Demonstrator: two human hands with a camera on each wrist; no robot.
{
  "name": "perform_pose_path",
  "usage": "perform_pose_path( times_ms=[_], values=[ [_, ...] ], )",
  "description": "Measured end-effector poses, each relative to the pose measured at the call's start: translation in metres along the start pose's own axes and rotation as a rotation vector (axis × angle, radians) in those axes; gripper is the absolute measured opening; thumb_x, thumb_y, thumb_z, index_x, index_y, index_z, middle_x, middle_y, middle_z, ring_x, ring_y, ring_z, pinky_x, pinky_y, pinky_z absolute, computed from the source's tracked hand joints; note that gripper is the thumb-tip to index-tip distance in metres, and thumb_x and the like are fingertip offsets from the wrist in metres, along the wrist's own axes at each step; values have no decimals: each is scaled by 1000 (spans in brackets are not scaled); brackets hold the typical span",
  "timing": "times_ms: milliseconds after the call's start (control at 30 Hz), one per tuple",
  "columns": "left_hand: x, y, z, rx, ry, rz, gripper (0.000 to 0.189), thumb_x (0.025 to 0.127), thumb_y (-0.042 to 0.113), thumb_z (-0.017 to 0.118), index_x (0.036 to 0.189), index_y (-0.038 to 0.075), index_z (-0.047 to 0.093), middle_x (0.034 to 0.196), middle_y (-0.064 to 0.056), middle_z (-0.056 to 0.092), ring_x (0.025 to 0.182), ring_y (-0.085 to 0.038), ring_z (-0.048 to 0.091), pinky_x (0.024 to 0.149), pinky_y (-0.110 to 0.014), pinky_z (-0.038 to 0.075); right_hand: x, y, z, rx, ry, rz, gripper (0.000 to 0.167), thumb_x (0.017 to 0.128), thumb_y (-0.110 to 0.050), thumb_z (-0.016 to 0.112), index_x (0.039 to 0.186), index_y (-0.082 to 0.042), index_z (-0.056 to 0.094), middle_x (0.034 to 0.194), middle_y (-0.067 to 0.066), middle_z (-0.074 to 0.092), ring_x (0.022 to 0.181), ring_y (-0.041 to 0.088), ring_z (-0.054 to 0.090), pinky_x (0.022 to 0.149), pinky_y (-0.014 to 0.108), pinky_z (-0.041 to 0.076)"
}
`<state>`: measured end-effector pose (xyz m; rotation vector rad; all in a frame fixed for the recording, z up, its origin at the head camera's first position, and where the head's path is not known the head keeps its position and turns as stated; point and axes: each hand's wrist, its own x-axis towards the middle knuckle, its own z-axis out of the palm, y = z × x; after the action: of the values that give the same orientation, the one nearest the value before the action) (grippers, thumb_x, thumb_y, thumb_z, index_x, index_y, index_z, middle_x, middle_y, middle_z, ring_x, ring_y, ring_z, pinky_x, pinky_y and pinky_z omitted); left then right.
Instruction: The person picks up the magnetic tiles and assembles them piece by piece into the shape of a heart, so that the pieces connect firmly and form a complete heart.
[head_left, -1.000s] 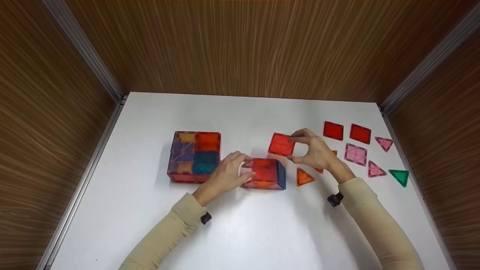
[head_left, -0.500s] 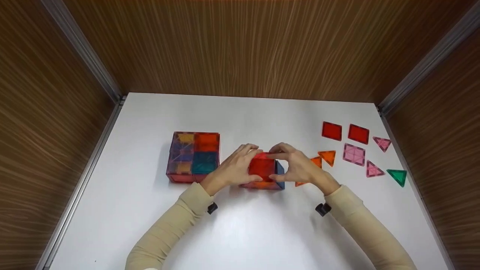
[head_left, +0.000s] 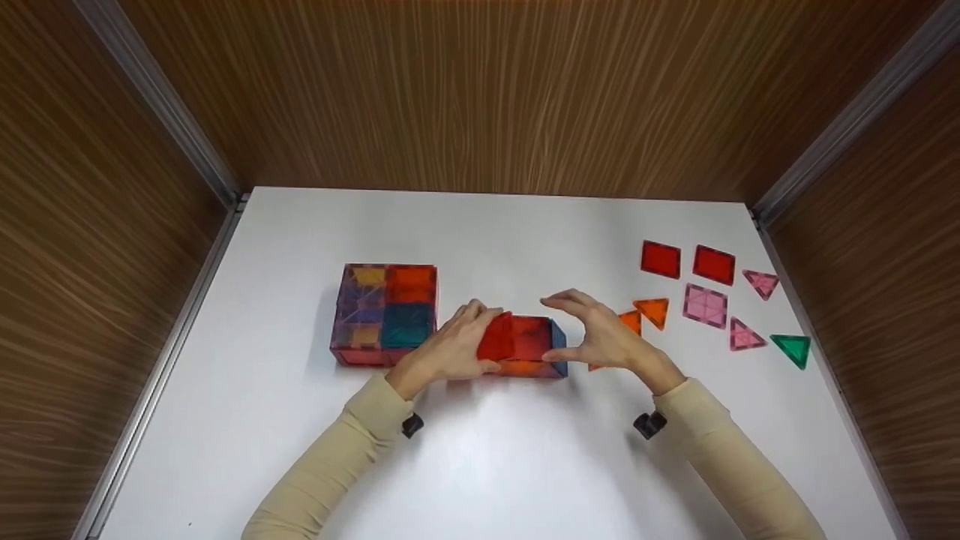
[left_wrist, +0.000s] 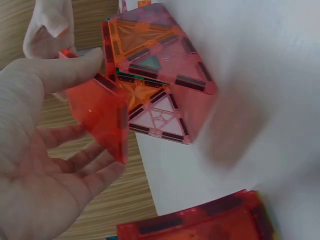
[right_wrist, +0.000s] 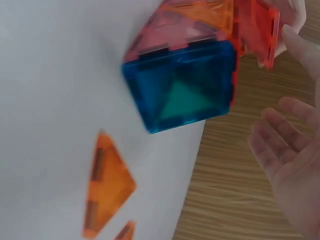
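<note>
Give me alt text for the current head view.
Left hand holds a tilted red tile over a small block of translucent tiles; right hand, holding nothing, is beside the block's blue end. A larger block stands left; loose tiles lie right.

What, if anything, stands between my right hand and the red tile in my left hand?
Nothing visible: open space lies between the right hand and the red tile in the left hand; the small box sits lower.

The left sleeve (head_left: 315, 472) and right sleeve (head_left: 750, 465) are plain beige cloth, softly creased, each ending in a broad cuff of the same colour. A small, blocky black device (head_left: 412, 425) sits at the left wrist; a matching black piece (head_left: 649, 425) sits at the right.
</note>
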<state>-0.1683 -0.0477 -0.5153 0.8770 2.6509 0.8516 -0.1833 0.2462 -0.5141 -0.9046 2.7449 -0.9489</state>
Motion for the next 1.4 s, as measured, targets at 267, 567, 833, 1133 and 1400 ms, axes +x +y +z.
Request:
perform_pose_path(
  times_ms=[267,567,833,1133,1400],
  values=[
    [-2,-12,7,-68,-8,-65,78,85,12,87,147,-3,42,134,-24,52,119,-39,62,112,-51,53,-12,17,19,-23,-77,119,98,79,-54,90,156,-8,50,152,15,59,132,40,63,109,59,54],
    [12,-11,11,-74,-43,-123,78,82,11,91,142,-4,44,138,-27,53,126,-42,58,114,-55,49,-13,21,26,13,-87,141,92,82,-47,89,158,-12,49,154,11,60,130,38,65,109,57,54],
    [13,-9,14,-50,-53,-127,82,81,15,92,142,-5,42,138,-27,53,124,-41,59,113,-53,50,-15,21,27,44,-88,156,92,82,-44,90,158,-13,49,155,10,59,130,37,64,109,57,54],
    [6,-10,20,-66,-33,-98,80,83,16,91,143,-4,42,137,-25,53,118,-38,60,110,-51,52,-20,22,29,155,-69,145,96,81,-44,91,158,-8,46,155,15,57,135,38,61,112,59,51],
    [-2,-8,25,-66,34,-55,78,81,13,92,141,0,44,131,-20,54,118,-34,62,106,-48,56,-22,24,29,169,-105,211,94,87,-49,84,159,-6,44,159,17,53,136,38,58,112,57,51]
  ],
)
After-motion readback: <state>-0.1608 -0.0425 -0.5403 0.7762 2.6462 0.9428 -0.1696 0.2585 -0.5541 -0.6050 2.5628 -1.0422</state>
